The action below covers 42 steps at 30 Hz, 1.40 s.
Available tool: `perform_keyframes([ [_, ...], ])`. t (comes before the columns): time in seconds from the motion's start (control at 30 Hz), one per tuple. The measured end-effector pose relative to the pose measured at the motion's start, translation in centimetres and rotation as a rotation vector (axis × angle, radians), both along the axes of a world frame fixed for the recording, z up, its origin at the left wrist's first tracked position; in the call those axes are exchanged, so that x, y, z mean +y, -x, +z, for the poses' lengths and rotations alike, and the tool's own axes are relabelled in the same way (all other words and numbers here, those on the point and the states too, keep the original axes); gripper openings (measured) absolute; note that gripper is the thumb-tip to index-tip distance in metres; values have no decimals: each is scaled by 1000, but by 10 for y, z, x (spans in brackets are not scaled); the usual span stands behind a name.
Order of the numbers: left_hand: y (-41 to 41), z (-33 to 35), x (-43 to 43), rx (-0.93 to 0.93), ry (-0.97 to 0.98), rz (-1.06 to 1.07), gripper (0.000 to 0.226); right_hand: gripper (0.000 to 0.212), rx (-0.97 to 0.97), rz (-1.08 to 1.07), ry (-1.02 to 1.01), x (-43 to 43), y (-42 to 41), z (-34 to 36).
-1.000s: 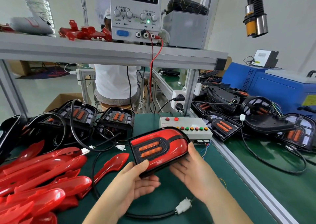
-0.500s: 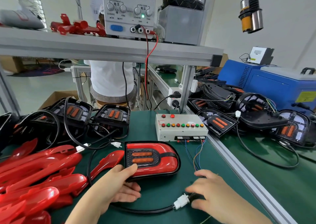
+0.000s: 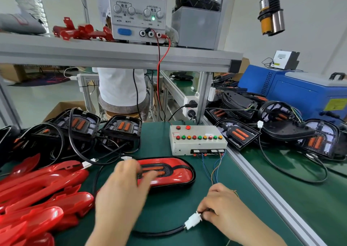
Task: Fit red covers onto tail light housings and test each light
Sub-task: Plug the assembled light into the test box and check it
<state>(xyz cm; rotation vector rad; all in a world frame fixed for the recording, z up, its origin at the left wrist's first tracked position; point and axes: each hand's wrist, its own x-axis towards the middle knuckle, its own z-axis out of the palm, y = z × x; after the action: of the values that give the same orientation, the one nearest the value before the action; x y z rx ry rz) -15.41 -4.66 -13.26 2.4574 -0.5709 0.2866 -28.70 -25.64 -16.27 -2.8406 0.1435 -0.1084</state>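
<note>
factory workstation; bench power supply [image 3: 138, 11]

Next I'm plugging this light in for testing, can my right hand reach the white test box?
Probably yes. The right hand, pinching the white plug, is in front of the test box; only bare mat and thin loose wires lie between, and the tail light sits off left.

Right hand [image 3: 221, 206] now at white connector [image 3: 193, 220].
</note>
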Motion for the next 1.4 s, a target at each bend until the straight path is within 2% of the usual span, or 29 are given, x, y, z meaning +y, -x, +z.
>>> perform_keyframes([
  [0.03,15,4,-9,-30,-53,-135,48,25,-9,-9,-25,2,-1,1],
  [0.1,42,0,-31,33,-265,-408,58,22,-36,-9,-64,4,-3,2],
  [0.17,54,-8,-49,119,-519,-495,56,21,-71,22,-62,4,-2,3],
  [0.23,51,-11,-54,148,-611,-482,46,20,-96,42,-71,5,-1,1],
  [0.37,46,-17,-49,153,-629,-542,44,11,-206,42,-179,3,3,0],
  [0.47,48,-12,-46,170,-547,-516,37,6,-272,64,-290,-1,4,-2],
  [0.53,42,-6,-38,177,-546,-506,36,3,-290,37,-284,-9,3,-3],
  [0.63,22,-2,-11,210,-493,-476,24,13,-387,-243,-211,-46,7,-1],
  [0.67,16,-1,0,214,-476,-471,21,14,-367,-329,-150,-59,9,0],
  [0.77,5,3,19,186,-636,-449,36,25,10,-466,230,-79,6,-3],
  [0.83,1,8,23,206,-742,-437,50,39,168,-522,363,-76,1,-7],
  [0.9,-2,17,26,252,-653,-414,58,52,146,-517,440,-63,-7,-4],
  [0.97,-8,29,24,239,-451,-356,61,57,43,-436,433,-44,-17,2],
  [1.03,-17,33,11,74,-313,-318,55,57,-72,-414,181,-21,-28,6],
  [1.07,-21,32,0,-34,-307,-322,51,59,-106,-429,7,-11,-35,7],
  [1.13,-25,25,-22,-164,-414,-334,51,66,-32,-472,-320,7,-51,12],
  [1.2,-28,12,-37,-161,-535,-374,46,69,68,-538,-691,13,-67,11],
  [1.27,-33,3,-40,-95,-506,-415,38,62,80,-600,-1038,11,-77,9],
  [1.33,-34,-2,-37,-103,-445,-463,34,46,51,-641,-1224,9,-81,5],
  [1.4,-32,-4,-33,-148,-453,-489,32,33,15,-673,-1318,9,-80,1],
])
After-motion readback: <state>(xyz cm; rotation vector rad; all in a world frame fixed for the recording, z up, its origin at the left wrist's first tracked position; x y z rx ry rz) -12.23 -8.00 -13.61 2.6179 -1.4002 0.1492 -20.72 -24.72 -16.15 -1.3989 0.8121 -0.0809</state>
